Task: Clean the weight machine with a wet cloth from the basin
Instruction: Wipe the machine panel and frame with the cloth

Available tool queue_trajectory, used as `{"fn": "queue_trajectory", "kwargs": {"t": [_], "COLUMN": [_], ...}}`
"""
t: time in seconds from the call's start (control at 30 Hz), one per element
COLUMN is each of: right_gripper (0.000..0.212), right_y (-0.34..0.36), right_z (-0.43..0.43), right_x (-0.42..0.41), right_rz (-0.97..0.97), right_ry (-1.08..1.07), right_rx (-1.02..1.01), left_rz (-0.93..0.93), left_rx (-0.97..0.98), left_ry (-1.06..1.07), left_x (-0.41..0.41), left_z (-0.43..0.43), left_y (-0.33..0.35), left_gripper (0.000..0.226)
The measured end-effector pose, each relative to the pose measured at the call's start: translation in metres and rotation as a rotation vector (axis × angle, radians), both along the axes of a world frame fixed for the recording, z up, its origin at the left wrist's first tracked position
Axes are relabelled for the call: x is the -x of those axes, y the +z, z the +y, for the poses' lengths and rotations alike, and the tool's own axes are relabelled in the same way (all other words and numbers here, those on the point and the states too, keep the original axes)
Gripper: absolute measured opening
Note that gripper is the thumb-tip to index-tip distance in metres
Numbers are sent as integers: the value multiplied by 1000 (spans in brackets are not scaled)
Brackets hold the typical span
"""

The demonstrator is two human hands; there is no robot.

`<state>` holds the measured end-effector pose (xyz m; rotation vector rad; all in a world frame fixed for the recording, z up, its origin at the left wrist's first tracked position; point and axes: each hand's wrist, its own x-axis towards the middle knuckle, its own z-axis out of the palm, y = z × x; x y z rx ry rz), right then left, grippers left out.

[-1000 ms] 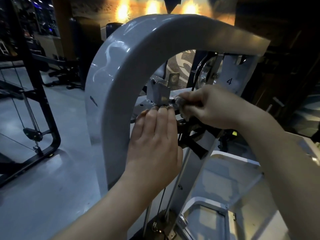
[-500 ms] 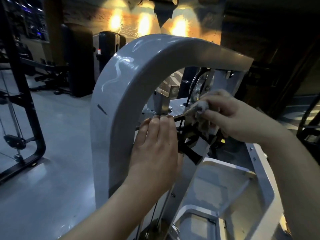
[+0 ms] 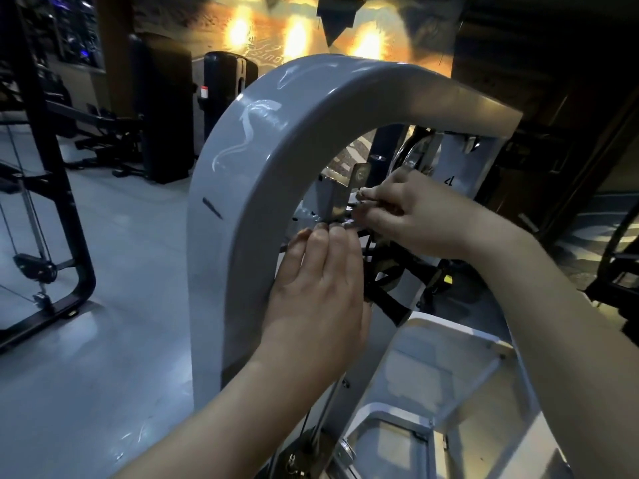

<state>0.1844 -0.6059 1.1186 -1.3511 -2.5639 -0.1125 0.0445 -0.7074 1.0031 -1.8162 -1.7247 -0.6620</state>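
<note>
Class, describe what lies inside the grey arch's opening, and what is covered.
A metal bracket, a pulley and black linkage show. The right hand pinches a cloth at the bracket; the left hand, flat on the inner edge of the arch, covers what lies below the bracket.

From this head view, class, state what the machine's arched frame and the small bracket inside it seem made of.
Arched frame: probably steel with glossy grey paint or powder coat; smooth surface, sharp light reflections, one dark scuff.
Small bracket: apparently bare or plated metal; thin, flat, silvery sheen.
</note>
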Motion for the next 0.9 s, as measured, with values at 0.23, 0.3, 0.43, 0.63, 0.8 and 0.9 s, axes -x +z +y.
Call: {"fn": "queue_trajectory", "kwargs": {"t": [0.23,0.3,0.43,0.63,0.8,0.9], "right_gripper": [17,15,35,14,15,18], "right_y": [24,27,24,22,19,14], "right_z": [8,16,30,44,26,13], "right_x": [2,23,60,64,50,47], "right_rz": [73,-21,-222,-276,-165,-144], "right_ry": [22,-16,-156,-207,-191,-142], "right_rx": [-21,-124,-76,16,42,-36], "left_rz": [-4,-3,-11,-1,6,18], "left_rx": [12,15,23,23,26,28], "left_ry": [-10,-9,-18,-17,-16,-11], "left_x": [1,0,0,1,2,2], "left_z": [-1,-1,-2,-3,-3,-3], "left_y": [1,1,3,2,2,2], "left_gripper": [78,77,75,75,77,77]}}
